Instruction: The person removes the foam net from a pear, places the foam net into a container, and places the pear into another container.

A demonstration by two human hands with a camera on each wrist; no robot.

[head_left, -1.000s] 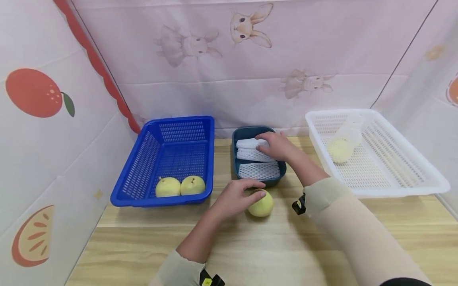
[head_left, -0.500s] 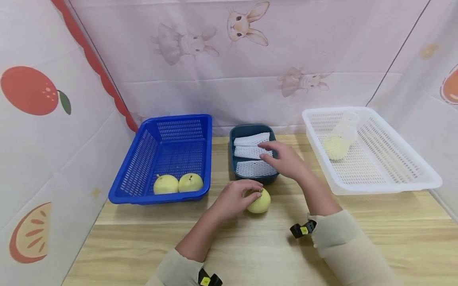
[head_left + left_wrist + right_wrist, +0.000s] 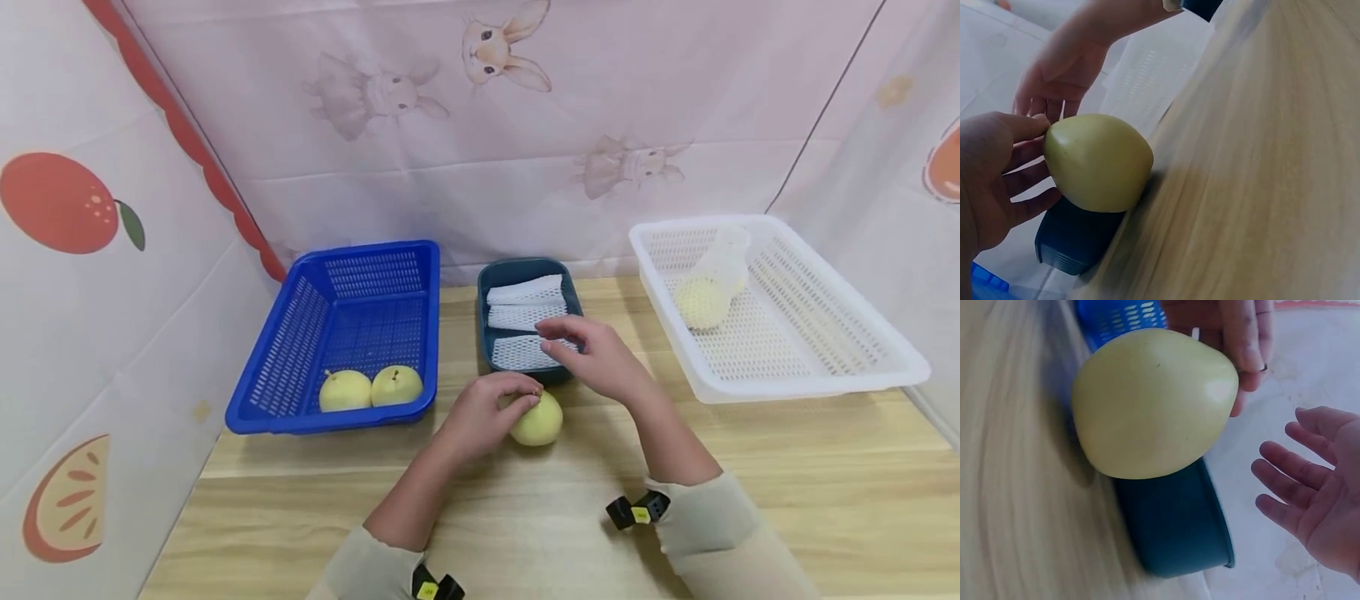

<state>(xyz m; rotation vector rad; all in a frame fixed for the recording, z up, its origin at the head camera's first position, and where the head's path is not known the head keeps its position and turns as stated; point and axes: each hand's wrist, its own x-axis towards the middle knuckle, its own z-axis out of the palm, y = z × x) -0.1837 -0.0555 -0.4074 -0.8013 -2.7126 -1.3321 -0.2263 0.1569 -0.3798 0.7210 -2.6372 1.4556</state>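
Pinching the pear (image 3: 538,422) at its stem (image 3: 1264,368), my left hand (image 3: 483,412) steadies it on the wooden table (image 3: 540,525), just in front of the teal bin (image 3: 1175,519), while my right hand (image 3: 606,360), fingers apart and holding nothing, hangs near the closest white net (image 3: 513,353). I judge the fruit firm, fairly weighty, smooth enough to slip and easily bruised, so I'd cup its broad middle rather than trust that thin stem. I can read no brand anywhere; the yellow label (image 3: 641,515) at my right wrist is too small.
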